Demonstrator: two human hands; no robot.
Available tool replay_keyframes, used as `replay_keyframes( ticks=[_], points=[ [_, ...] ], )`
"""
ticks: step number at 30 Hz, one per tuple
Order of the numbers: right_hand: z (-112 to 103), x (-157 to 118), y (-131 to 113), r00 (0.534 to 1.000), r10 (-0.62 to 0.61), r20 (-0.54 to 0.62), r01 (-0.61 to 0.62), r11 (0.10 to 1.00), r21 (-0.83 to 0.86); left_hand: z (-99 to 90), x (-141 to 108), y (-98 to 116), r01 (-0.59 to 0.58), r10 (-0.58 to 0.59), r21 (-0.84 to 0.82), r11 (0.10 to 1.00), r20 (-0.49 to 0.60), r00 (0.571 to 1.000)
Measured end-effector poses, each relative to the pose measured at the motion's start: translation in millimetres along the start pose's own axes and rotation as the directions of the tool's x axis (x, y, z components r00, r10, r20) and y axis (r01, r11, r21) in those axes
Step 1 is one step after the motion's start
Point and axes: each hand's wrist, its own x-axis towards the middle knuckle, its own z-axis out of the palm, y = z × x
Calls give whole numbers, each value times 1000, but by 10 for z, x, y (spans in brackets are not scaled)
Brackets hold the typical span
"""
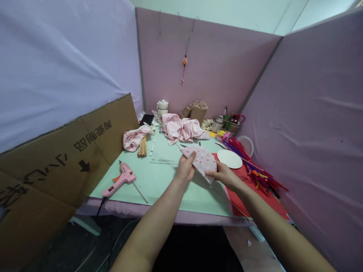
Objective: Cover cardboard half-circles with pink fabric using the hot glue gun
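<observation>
Both my hands hold a pale pink, red-dotted cloth piece (203, 158) above the middle of the table. It looks like a half circle, rounded edge up and to the right. My left hand (186, 168) pinches its left side, thumb on top. At its lower right, my right hand (222, 174) is closed on the edge. A thin straw-coloured strand (170, 133) runs slantwise along the straight edge and comes out towards me at the lower right; I cannot tell whether it is cord or a stick. A clear ruler (163, 161) lies just left of my left hand.
A pink glue gun (121, 180) lies at the left front, its cord hanging off the edge. Sticks (142, 148), crumpled dotted cloth (184, 127) and a jar (162, 107) stand behind. To the right are a white disc (229, 158), red sheets (241, 192) and pipe cleaners (255, 164).
</observation>
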Motion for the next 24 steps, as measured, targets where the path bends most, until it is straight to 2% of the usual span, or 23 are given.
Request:
replay_keyframes(
  ticks=[4,7,9,12,14,18,21,24],
  points=[
    [1,-69,-27,999,-34,-34,33,999,-11,61,-58,19,-3,2,17,1000,45,999],
    [-29,-128,-140,1000,-26,-6,26,1000,2,118,-88,61,15,-16,22,1000,40,999],
    [-45,-144,-238,1000,5,18,-6,999,36,149,-105,95,37,-37,17,999,32,999],
    [-35,-109,-359,996,83,-15,-80,990,112,176,-135,138,61,-61,-2,998,0,998],
    [-5,-60,-403,995,88,-47,-82,990,118,178,-158,151,78,-78,-15,997,-32,996],
    [74,3,-443,993,105,-58,-98,988,116,156,-190,126,227,-227,-12,974,-56,972],
    [122,-30,-464,993,87,-75,-81,994,76,135,-189,111,292,-292,-2,956,-44,955],
    [162,-118,-460,996,28,-81,-25,999,35,121,-184,133,252,-253,-35,967,-42,967]
  ],
)
